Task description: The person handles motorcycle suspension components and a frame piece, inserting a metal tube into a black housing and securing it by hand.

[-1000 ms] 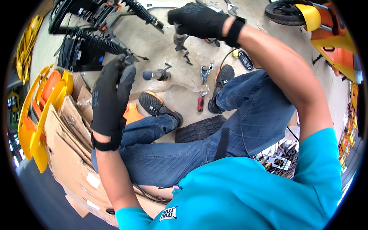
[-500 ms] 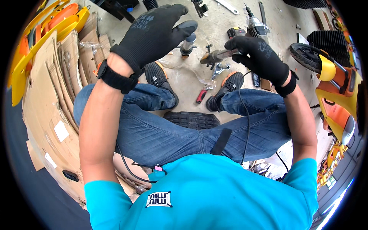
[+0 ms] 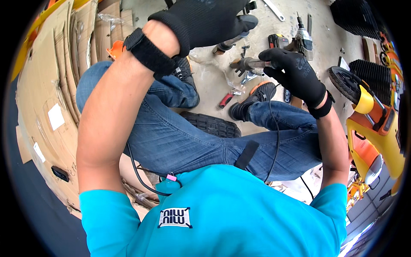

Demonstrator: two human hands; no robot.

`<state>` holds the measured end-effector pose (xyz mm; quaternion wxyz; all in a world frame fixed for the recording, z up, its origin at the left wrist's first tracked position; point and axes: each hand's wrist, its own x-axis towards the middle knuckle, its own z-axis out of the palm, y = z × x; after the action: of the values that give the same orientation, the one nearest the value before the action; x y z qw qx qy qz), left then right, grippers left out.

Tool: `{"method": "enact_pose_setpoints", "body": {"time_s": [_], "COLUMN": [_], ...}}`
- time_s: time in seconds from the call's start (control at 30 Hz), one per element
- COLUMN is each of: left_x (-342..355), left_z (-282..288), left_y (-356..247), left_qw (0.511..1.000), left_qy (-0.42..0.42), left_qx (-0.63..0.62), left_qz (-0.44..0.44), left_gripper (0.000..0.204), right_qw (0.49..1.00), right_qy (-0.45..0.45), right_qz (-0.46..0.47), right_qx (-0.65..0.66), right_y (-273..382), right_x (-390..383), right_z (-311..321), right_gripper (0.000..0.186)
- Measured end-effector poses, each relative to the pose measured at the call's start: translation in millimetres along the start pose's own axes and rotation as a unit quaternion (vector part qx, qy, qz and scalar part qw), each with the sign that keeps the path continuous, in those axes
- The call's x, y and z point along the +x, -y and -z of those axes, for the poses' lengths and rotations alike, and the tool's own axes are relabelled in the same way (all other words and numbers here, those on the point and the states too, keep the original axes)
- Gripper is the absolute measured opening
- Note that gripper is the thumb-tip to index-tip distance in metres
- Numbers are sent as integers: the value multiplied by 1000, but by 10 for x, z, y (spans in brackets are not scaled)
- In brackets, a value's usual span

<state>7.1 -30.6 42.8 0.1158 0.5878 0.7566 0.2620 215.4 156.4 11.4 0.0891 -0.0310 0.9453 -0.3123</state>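
My left hand (image 3: 209, 21), in a black glove, is stretched out at the top edge of the view. Its thumb stands apart from the fingers, which the frame partly cuts off. Close by the fingers is a black part (image 3: 250, 7), mostly covered by the glove. Below the thumb a metal cylinder (image 3: 222, 48) stands on the floor, partly hidden. My right hand (image 3: 296, 73), also gloved, is closed around a grey metal tube-like part with a knobbly end (image 3: 244, 65). That end points left, over a small silver metal piece (image 3: 251, 76) on the floor.
A power drill (image 3: 304, 40), a battery pack (image 3: 277, 41), a wrench (image 3: 274, 9) and a red-handled tool (image 3: 226, 100) lie on the floor. Stacked cardboard (image 3: 47, 81) is at left, a yellow wheeled frame (image 3: 368, 128) at right. A cable (image 3: 276, 124) hangs near my right arm.
My left hand has reached farther forward and right, toward the black part. My right hand keeps its hold on the grey metal part. The view has shifted slightly.
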Motion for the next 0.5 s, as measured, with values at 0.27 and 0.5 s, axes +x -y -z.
{"method": "enact_pose_setpoints", "body": {"time_s": [0.27,0.5], "left_x": [-37,-37], "left_z": [-42,-133], "left_y": [48,126], "left_qw": [998,998], "left_qy": [-39,-35], "left_qx": [-18,13], "left_qz": [-38,-50], "left_gripper": [35,35], "right_qw": [999,999], "right_qy": [0,15], "right_qz": [29,38], "right_qx": [-19,-18], "right_y": [24,69], "right_x": [67,127], "right_z": [-102,-97], "right_gripper": [31,30]}}
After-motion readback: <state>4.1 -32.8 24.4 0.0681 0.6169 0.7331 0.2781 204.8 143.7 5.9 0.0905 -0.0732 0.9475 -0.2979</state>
